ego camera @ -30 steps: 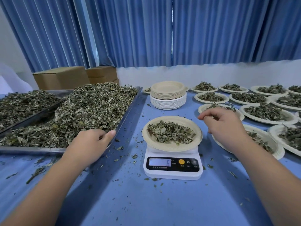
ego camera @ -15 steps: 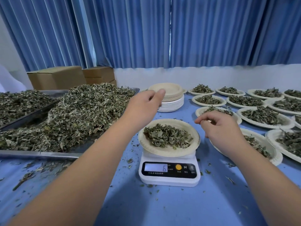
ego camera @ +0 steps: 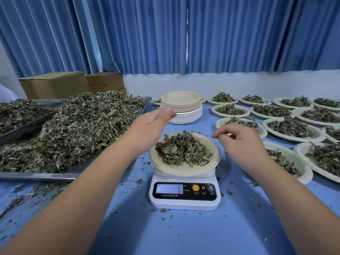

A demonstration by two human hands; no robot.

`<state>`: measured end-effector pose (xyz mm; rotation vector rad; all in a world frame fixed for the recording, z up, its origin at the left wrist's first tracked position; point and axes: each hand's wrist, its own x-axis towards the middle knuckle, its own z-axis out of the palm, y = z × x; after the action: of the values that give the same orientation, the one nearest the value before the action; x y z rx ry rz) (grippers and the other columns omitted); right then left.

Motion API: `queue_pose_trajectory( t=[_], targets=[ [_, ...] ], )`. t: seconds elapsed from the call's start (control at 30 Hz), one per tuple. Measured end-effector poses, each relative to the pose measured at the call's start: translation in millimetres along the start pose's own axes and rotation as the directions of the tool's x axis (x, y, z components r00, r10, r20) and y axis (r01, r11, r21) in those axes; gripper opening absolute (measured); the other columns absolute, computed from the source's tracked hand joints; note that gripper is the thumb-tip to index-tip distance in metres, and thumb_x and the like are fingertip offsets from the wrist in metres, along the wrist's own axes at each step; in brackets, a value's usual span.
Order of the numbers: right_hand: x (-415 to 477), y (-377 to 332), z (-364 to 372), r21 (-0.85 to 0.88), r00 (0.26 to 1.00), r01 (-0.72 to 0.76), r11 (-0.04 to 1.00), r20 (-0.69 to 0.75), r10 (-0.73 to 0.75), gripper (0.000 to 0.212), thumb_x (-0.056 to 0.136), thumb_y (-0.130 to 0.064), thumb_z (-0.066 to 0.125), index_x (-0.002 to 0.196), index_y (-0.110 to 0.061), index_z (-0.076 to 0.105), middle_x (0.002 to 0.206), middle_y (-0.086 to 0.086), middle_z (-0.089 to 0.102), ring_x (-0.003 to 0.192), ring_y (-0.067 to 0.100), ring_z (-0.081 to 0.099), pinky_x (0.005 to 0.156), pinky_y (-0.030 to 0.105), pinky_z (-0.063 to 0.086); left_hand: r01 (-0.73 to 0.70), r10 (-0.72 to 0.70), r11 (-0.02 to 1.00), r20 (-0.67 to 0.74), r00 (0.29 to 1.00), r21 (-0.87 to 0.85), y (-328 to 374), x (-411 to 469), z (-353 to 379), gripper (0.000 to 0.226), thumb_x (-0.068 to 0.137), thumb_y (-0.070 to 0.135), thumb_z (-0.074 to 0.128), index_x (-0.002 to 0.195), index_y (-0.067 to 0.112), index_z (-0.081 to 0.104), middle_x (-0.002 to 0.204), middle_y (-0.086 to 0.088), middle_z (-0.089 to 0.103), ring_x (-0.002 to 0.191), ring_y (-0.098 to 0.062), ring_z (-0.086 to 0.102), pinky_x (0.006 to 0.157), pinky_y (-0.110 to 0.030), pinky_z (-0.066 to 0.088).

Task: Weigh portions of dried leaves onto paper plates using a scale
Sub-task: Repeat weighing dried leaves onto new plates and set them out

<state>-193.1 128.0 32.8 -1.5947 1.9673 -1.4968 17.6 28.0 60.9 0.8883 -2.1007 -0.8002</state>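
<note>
From my remote seat I saw the scale (ego camera: 184, 196) at the centre of the frame, on the blue table (ego camera: 184, 236), its display reading 6. A paper plate (ego camera: 184, 172) sat on its platform, and a loose heap of dried leaves (ego camera: 183, 150) filled the plate's middle.

The left hand (ego camera: 152, 124) was raised just left of and above that plate. Its fingers were stretched out flat with nothing in them, and the fingertips (ego camera: 169, 114) overlapped the left edge of the stack of empty plates (ego camera: 184, 115) at upper centre. I could not tell whether they touched it.

The right hand (ego camera: 239, 142) hung just right of the weighed plate, apart from its rim. Its fingers were curled and the thumb and forefinger were drawn close together. I could not make out whether they pinched a leaf or nothing at all.

At left, a metal tray (ego camera: 36, 175) carried a large pile of the same leaves, with a second tray (ego camera: 27, 124) at the left edge of the frame. Filled plates (ego camera: 294, 139) lay in rows across the right side. Leaf crumbs were scattered on the table around the scale. Cardboard boxes (ego camera: 55, 84) stood at upper left under blue curtains (ego camera: 184, 34).
</note>
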Motion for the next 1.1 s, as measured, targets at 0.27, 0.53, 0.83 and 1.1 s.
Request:
queue_pose_trajectory(
  t=[0.27,0.53,0.83,1.1],
  targets=[
    [0,-1,2,-0.031,1.0,0.018,0.999,0.007,-0.018,0.025,0.088,-0.006,0.055,0.077,-0.02,0.07,0.085,-0.005,0.064,0.063,0.021,0.056,0.055,0.022,0.037,0.244,-0.126,0.814,-0.251,0.96,0.527,-64,-19,-62,0.03,0.096,0.033,0.054,0.124,0.026,0.062,0.125,0.001,0.061,0.102,-0.014,0.056,0.09,-0.031,0.042],
    [0,1,3,-0.036,1.0,0.026,0.999,-0.012,-0.026,0.028,0.086,-0.002,0.054,0.074,-0.02,0.071,0.07,-0.012,0.061,0.064,0.023,0.056,0.049,0.011,0.039,0.412,-0.507,0.637,-0.048,0.86,0.651,-85,-18,-71,0.035,0.103,0.028,0.038,0.134,0.029,0.055,0.123,-0.008,0.064,0.086,-0.022,0.057,0.076,-0.026,0.044],
    [0,5,2,-0.052,1.0,0.015,0.999,-0.006,-0.015,0.029,0.087,-0.004,0.054,0.075,-0.025,0.07,0.05,-0.014,0.057,0.05,0.022,0.051,0.041,0.014,0.035,0.357,-0.411,0.616,-0.1,0.906,0.702,-97,-18,-76,0.054,0.09,0.01,0.051,0.14,0.028,0.047,0.144,-0.014,0.039,0.111,-0.032,0.055,0.089,-0.037,0.048],
    [-2,2,3,-0.059,0.999,0.039,0.997,0.002,-0.039,0.031,0.086,-0.001,0.053,0.073,-0.024,0.07,0.071,-0.004,0.063,0.05,0.013,0.047,0.042,0.012,0.035,0.313,-0.467,0.588,-0.003,0.884,0.746,-92,-20,-70,0.045,0.095,0.002,0.039,0.121,0.029,0.063,0.11,-0.004,0.066,0.086,-0.022,0.058,0.07,-0.027,0.044]
  ],
)
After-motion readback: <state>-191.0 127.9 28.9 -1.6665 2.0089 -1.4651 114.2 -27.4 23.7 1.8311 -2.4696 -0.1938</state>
